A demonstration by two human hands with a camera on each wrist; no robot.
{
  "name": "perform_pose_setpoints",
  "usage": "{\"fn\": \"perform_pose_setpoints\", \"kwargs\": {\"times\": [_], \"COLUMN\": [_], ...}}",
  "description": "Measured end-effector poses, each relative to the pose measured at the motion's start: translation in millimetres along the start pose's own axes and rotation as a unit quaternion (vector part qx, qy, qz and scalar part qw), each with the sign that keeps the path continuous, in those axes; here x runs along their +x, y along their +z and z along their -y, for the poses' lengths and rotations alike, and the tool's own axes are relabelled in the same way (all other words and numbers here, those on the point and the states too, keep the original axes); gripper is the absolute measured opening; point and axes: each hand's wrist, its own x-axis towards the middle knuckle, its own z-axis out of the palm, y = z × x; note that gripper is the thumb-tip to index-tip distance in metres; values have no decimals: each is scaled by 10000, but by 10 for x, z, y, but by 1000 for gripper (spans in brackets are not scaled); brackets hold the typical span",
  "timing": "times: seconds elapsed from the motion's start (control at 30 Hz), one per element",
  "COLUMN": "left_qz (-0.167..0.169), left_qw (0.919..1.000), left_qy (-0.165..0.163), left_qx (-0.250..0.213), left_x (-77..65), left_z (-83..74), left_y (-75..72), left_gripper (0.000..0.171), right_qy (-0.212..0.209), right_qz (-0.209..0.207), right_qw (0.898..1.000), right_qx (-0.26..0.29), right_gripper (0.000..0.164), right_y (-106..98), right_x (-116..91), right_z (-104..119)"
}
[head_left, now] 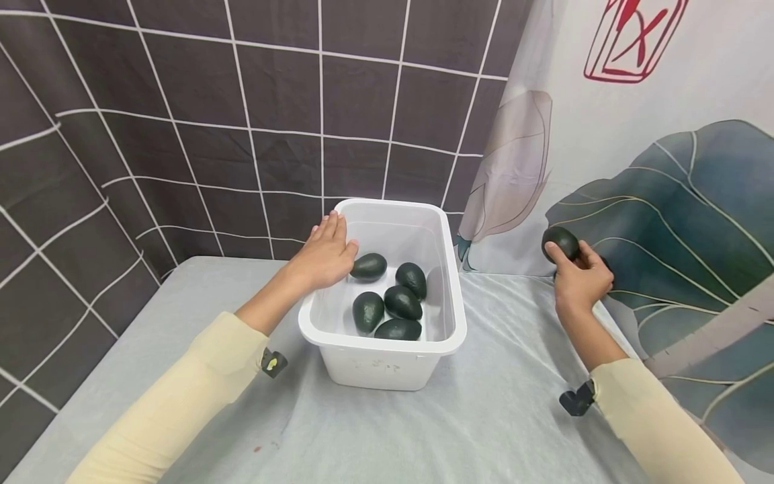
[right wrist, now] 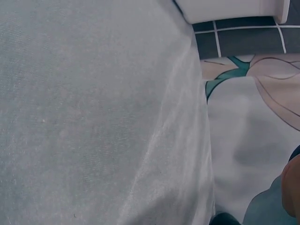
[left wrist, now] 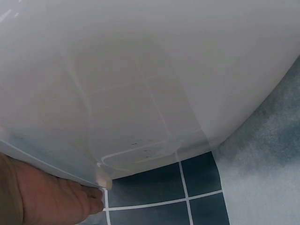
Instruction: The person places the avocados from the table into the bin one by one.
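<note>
A white plastic tub [head_left: 450, 323] stands on the cloth-covered table, with several dark green avocados [head_left: 367, 311] lying on its bottom. My left hand [head_left: 325, 254] rests over the tub's left rim, fingers stretched toward the back and thumb on the inner side, close to one avocado [head_left: 370, 267]. In the left wrist view that hand [left wrist: 56, 197] lies along the tub's wall [left wrist: 140, 103]. Off to the right, my right hand [head_left: 580, 279] holds up an avocado [head_left: 561, 243] between thumb and fingers. A dark patch shows behind these fingers, mostly hidden.
Pale grey-blue cloth [head_left: 508, 403] covers the table. A dark curtain with a white grid [head_left: 278, 87] hangs behind and at the left. At the right, a white curtain with a large leaf print [head_left: 683, 222] hangs close beside the right hand. A dark device sits at each wrist.
</note>
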Motion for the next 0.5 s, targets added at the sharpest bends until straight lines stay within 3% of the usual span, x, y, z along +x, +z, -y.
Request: {"fn": "perform_pose_setpoints", "kwargs": {"times": [0.5], "left_qz": [-2], "left_qw": [10000], "left_qy": [-13], "left_qx": [-8], "left_x": [-20], "left_z": [-24], "left_y": [-16], "left_gripper": [79], "right_qy": [128], "right_qz": [79], "right_qw": [9999], "right_qx": [-17], "right_gripper": [74], "right_y": [3], "right_x": [-30], "right_z": [-12]}}
